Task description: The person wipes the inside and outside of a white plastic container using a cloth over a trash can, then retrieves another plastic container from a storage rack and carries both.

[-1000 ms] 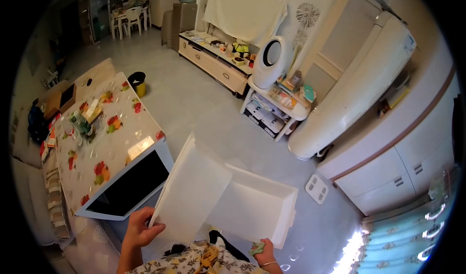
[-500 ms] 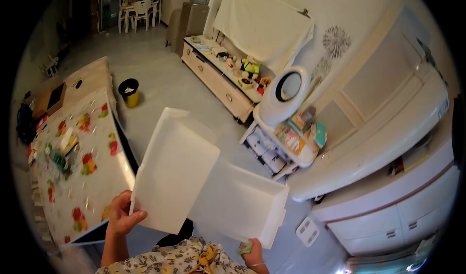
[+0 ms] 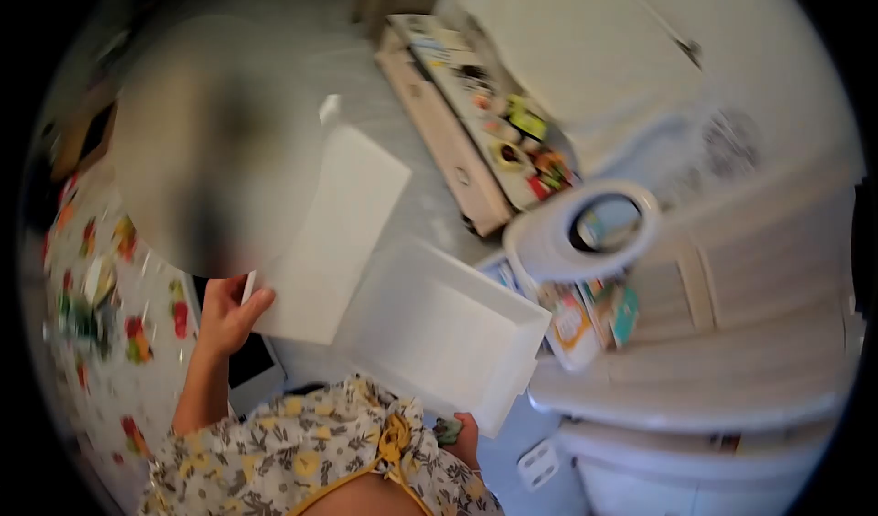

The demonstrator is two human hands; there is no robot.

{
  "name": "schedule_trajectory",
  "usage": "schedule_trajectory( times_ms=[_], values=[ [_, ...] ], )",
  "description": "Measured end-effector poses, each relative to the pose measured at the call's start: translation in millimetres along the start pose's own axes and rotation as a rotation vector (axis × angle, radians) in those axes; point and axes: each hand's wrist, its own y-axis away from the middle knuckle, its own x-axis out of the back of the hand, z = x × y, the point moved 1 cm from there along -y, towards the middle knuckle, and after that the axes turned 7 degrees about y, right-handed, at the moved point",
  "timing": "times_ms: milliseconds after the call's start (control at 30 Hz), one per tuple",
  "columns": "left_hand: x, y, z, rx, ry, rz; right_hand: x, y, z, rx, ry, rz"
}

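Observation:
My left hand (image 3: 229,317) is closed on the lower left edge of a white plastic tray (image 3: 337,232), thumb over its near side. This tray stands tilted up in front of me. Just right of it is a second white tray (image 3: 441,333), shallow and with raised walls, its inside facing up toward me. My right hand (image 3: 466,443) is closed on a small green cloth (image 3: 447,431) at the second tray's lower edge. Whether these fingers also grip the tray cannot be made out. The first tray partly overlaps the second.
At left is a table with a fruit-patterned cover (image 3: 110,287). Ahead stands a low cabinet (image 3: 448,141) bearing toys. A white rounded appliance (image 3: 549,232) and a long white padded piece (image 3: 713,383) are at right. A large blurred patch hides the upper left.
The view has turned and dipped, so the cabinet and appliance shift right and appear nearer. Both hands keep their holds. A blurred round patch now covers the upper left.

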Motion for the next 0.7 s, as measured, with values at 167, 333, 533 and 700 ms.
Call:
schedule_trajectory(
  times_ms=[167, 333, 533, 700],
  values=[
    [15.3, -53.8, -16.1, 0.180, -0.156, 0.115, -99.3, -139.9, -106.0, -0.077, -0.109, -0.140],
    [44.0, -121.2, -16.6, 0.244, -0.177, 0.304, -232.5, -201.4, -200.7, -0.033, 0.140, -0.015],
    [140.0, -290.5, -61.0, 0.195, 0.013, 0.446, -396.3, -294.3, -257.3, 0.008, 0.115, -0.076],
    [205.6, -461.9, -71.0, 0.179, 0.038, 0.308, -514.0, -309.2, -296.2, -0.037, 0.129, -0.007]
  ],
)
